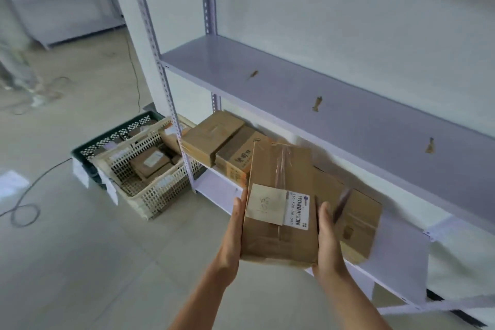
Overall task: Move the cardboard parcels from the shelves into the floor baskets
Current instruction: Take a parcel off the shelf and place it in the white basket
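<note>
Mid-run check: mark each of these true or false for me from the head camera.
1. The left hand and right hand hold one parcel between them. True.
2. The upper shelf is stacked with boxes. False: it carries only small scraps; the boxes sit on the lower shelf.
3. The cream basket already contains packages. True.
4. The parcel is unlabelled. False: it bears a barcode label.
5. The baskets sit on a shelf. False: the cream basket and green basket stand on the floor.
</note>
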### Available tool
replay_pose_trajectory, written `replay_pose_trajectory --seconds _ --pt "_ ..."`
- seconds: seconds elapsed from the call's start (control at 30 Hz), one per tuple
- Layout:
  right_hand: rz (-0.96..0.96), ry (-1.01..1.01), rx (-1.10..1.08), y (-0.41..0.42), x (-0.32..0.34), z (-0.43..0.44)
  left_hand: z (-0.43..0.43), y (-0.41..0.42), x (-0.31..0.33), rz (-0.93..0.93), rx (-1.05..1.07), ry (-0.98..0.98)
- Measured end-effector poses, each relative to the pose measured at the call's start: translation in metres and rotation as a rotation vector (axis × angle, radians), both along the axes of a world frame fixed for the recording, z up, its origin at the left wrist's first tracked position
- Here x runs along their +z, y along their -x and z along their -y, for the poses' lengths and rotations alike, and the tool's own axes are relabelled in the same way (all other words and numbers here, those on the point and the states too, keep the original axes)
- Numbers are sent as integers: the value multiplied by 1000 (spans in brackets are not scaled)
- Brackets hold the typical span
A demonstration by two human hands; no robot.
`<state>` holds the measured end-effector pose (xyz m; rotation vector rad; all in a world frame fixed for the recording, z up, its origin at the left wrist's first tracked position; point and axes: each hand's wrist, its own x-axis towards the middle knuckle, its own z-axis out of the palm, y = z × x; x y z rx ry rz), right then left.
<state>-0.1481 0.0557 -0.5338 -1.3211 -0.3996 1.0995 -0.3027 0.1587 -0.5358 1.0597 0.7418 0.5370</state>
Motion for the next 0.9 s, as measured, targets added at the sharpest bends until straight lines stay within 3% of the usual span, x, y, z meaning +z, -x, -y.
replay_pose_trajectory --seconds 0.33,0.9 --pt "15 26 123 100 33 -120 -88 122 34 50 197 -86" --pt "-93 59 284 163 8 -352 -290 188 26 -78 441 14"
